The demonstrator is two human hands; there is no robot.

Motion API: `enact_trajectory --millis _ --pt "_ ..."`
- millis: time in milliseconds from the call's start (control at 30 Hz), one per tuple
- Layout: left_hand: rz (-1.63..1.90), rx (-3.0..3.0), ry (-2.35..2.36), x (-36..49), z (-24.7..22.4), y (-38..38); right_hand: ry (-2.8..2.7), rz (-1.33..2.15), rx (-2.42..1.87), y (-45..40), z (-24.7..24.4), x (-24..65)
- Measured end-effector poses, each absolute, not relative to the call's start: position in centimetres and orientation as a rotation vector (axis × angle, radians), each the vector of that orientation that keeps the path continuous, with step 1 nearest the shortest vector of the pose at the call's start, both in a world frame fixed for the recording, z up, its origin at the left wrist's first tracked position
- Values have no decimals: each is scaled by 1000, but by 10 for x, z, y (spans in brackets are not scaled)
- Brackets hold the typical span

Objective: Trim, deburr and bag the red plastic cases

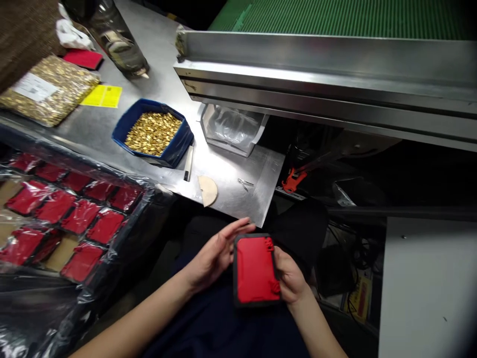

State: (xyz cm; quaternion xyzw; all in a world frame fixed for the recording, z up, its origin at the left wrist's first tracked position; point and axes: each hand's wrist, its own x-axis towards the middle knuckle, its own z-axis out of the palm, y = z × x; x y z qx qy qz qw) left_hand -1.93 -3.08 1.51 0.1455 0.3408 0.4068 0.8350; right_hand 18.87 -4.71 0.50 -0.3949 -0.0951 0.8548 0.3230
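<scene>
Above my lap, my right hand (pixel 289 276) grips a red plastic case (pixel 256 268) with a black rim by its right edge. Two raised red hinge-like pieces show along that side of the case. My left hand (pixel 219 251) is at the case's left edge, its fingers stretched out toward the top corner; whether it touches the case is hard to tell. Just beyond the hands, a metal table (pixel 257 196) carries a round tan disc (pixel 207 191) and small metal tweezers-like pieces (pixel 245 184).
Left of me, a plastic-lined crate (pixel 126 233) holds several red cases. On the table stand a blue bin (pixel 179 149) of small brass-coloured parts, a clear bin (pixel 231 132), a bag of brass parts (pixel 52 92) and a bottle (pixel 121 44). A green conveyor (pixel 343 17) runs behind its metal rail.
</scene>
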Motion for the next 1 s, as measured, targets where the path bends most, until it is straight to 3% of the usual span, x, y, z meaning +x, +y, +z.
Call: enact_trajectory --millis 133,233,300,400,533,667,1000 --pt "861 24 630 -42 8 -44 -1153 2486 -1095 -17 20 168" --pt "959 -30 769 -68 8 -52 -1945 1812 -1635 20 29 144" --pt "1002 -57 847 -81 10 -56 -2147 1281 -1822 45 30 113" --pt "1007 -109 906 -87 14 -60 -2209 973 -1870 78 17 53" --pt "1037 -125 929 -81 14 -65 -2167 949 -1922 99 -10 6" --pt "1065 -182 894 -76 11 -67 -2191 1103 -1799 89 -15 40" --pt "859 -249 768 -58 16 -47 -2172 1520 -1185 -11 63 178"
